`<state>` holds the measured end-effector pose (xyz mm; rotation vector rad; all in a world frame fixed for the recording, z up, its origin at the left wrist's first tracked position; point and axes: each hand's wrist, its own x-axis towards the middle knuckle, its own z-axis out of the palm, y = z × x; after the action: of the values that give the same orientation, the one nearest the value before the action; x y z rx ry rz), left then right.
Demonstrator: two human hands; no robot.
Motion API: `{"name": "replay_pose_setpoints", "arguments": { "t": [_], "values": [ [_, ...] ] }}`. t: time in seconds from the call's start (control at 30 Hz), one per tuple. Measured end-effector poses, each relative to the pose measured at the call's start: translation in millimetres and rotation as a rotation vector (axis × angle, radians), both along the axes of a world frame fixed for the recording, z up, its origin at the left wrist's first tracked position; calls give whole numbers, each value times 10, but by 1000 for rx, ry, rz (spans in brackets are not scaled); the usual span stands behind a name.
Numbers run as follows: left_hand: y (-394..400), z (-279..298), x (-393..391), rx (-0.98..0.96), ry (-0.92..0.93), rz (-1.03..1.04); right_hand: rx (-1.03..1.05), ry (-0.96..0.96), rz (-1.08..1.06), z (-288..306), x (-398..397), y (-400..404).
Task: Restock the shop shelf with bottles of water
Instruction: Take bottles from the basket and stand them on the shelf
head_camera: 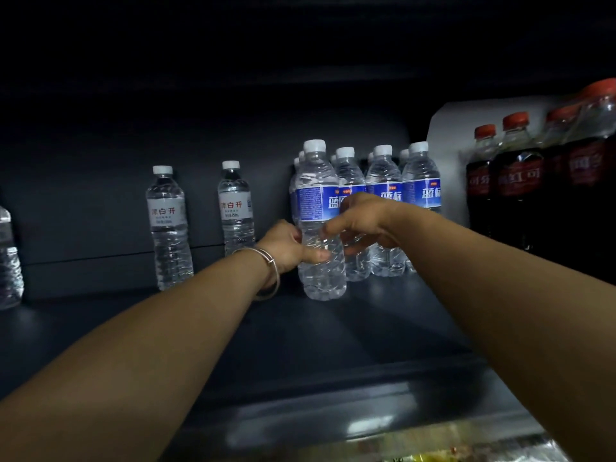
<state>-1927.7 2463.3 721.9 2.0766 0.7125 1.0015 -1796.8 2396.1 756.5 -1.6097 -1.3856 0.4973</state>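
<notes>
A blue-labelled water bottle (320,225) is being set upright on the dark shelf (233,328), at the front left of a block of like bottles (383,208) — the placing step, judged to be nearly done, since its base appears to rest on the shelf board. The left hand (288,250) is curled about the lower body of the bottle, thumb laid across the clear plastic, with a metal bangle (266,275) worn at the wrist. The right hand (360,225) is held loosely curled just beside the bottle on its right, at label height; whether its fingers actually touch the bottle cannot be told. Further left, two white-labelled water bottles (168,228) stand well apart, and dark cola bottles (516,181) with red caps are ranged at the far right. The next move is judged to call for the bottle to be nudged flush with its row, label turned forward, and then released — gently, as a thin-walled bottle is easily tipped.
</notes>
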Motion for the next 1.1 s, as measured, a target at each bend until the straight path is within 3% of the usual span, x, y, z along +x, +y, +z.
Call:
{"name": "replay_pose_setpoints", "arguments": {
  "t": [0.23,0.77,0.97,1.1],
  "values": [
    [-12,14,0,-132,34,-24,-20,-46,-49,-5,-25,-21],
    [41,-43,58,-42,63,152,30,-72,-211,-99,-180,-24],
    [-137,-44,17,76,167,316,28,-415,-308,-200,-223,-295],
    [-614,-87,-93,288,220,371,120,-591,-296,-310,-361,-726]
  ]
}}
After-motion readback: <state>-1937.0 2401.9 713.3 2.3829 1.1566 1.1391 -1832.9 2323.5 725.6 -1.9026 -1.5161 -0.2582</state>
